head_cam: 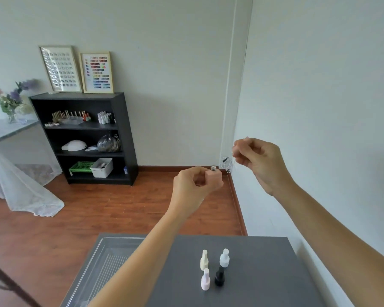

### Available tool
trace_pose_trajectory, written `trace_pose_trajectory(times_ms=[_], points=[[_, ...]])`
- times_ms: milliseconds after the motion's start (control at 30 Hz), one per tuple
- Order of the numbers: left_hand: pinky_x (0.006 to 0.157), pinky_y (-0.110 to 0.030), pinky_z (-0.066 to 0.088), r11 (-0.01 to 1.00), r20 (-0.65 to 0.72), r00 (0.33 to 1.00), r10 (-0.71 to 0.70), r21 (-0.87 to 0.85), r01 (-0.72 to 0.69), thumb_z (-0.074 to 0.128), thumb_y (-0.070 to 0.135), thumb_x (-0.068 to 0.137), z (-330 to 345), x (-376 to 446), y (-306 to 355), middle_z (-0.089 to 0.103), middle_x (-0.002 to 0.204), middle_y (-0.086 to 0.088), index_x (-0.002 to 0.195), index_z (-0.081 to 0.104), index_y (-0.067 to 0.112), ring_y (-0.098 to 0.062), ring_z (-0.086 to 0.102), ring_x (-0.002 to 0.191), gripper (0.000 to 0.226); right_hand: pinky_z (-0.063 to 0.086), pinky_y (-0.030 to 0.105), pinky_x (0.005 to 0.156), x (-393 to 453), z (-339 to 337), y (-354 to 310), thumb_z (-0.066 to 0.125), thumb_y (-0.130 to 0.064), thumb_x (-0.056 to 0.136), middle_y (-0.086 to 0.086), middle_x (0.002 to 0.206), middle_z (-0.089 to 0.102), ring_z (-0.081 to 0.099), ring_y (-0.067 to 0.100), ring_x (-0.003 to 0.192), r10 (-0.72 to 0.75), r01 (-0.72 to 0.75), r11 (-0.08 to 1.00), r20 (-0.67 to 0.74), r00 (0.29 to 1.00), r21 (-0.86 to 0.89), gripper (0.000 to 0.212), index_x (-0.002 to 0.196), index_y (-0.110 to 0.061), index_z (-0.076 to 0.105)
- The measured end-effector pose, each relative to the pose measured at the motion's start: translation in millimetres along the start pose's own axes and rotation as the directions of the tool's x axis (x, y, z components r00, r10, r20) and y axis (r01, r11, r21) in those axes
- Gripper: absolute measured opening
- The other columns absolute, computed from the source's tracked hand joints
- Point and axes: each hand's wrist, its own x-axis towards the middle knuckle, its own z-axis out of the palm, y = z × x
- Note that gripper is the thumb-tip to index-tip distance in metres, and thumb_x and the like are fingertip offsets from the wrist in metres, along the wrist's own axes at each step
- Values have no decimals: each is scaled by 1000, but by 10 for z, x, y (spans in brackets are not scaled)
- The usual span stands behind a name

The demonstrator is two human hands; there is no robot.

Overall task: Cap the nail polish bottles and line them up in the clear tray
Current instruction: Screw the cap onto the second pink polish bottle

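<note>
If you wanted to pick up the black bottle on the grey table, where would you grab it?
Probably by its narrow cap, pinched from above. The black bottle stands upright, and the lilac bottle sits close on one side with the white bottle just behind, so the wider body is crowded while the top is clear.

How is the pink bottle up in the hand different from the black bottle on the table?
The pink bottle is held in the air by the left hand; the black bottle stands on the grey table. The pink bottle has no cap, so its threaded neck shows; the black bottle is capped. One is pale pink, the other black. Both are upright.
</note>
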Motion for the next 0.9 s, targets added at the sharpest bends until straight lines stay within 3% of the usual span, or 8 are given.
trace_pose_trajectory(times_ms=[67,167,267,467,633,767,900], points=[[47,-8,39,1000,-7,1000,27,-15,-27,82,33,75,-28,32,98,75,68,3,76,75,21,-3,50,50,13,55,23,73,57,59,-139,63,-13,94,4,77,69,69,13,78,-116,119,989,41,992,-83,15,81,-6,65],[50,-8,40,999,-14,999,51,-11,-51,83,34,75,-65,62,180,75,68,4,75,76,25,-2,54,53,12,59,27,75,110,151,-293,66,-11,91,4,74,71,72,24,83,-225,237,955,86,971,-180,1,92,-10,66],[52,-12,44,999,-19,998,55,2,-55,85,35,73,-76,71,215,76,69,4,76,77,25,-4,57,54,13,59,31,78,150,215,-375,67,-13,91,4,74,72,73,27,84,-262,285,928,125,957,-238,12,102,-11,66],[57,-16,51,998,-23,999,49,36,-48,86,34,72,-72,68,248,76,71,8,78,78,25,-9,66,59,13,60,34,81,165,264,-404,67,-15,92,3,75,74,75,22,83,-261,304,897,171,950,-319,18,107,-7,66],[53,-7,45,998,-14,999,50,34,-50,86,34,72,-75,56,257,75,69,14,78,78,26,4,61,54,12,60,30,79,126,302,-366,68,-15,90,6,77,76,75,19,82,-226,282,903,200,953,-325,13,102,-10,66],[56,-14,50,998,-20,999,42,43,-41,86,34,72,-84,56,272,77,72,7,79,78,22,-2,64,59,16,61,29,79,106,303,-335,70,-16,89,5,77,76,75,17,81,-189,264,900,234,954,-347,14,102,-10,67],[50,-6,40,998,-20,998,61,14,-60,85,33,73,-89,51,301,72,63,11,76,77,19,5,55,48,16,54,23,78,88,298,-294,72,-21,88,1,71,75,74,15,80,-155,263,877,281,947,-402,12,95,-13,67]])
